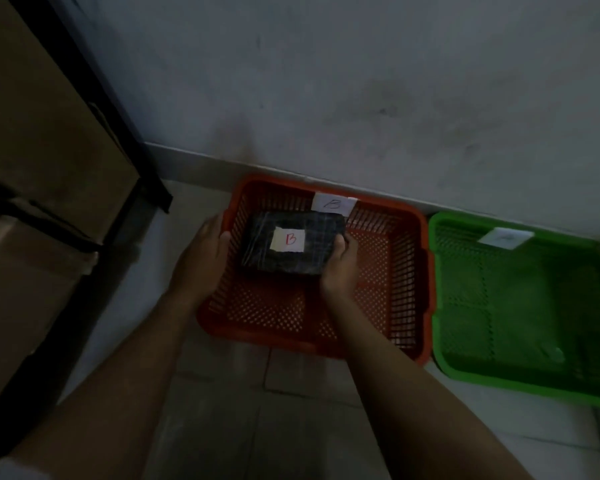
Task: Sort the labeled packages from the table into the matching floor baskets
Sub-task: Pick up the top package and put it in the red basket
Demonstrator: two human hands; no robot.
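Note:
A black wrapped package [321,237] with a white label bearing a red "B" is inside the orange basket [388,282], in its far left part. The basket carries a white tag marked "B" [333,204] on its far wall. My right hand [340,268] grips the package's near right corner. My left hand [201,261] is at the package's left side, over the basket's left rim, with the thumb against the package. Whether the package rests on the basket floor I cannot tell.
A green basket [520,306] with a white tag stands right of the orange one, both against the wall. Cardboard boxes [32,168] on a black metal frame fill the left. The floor is pale tile.

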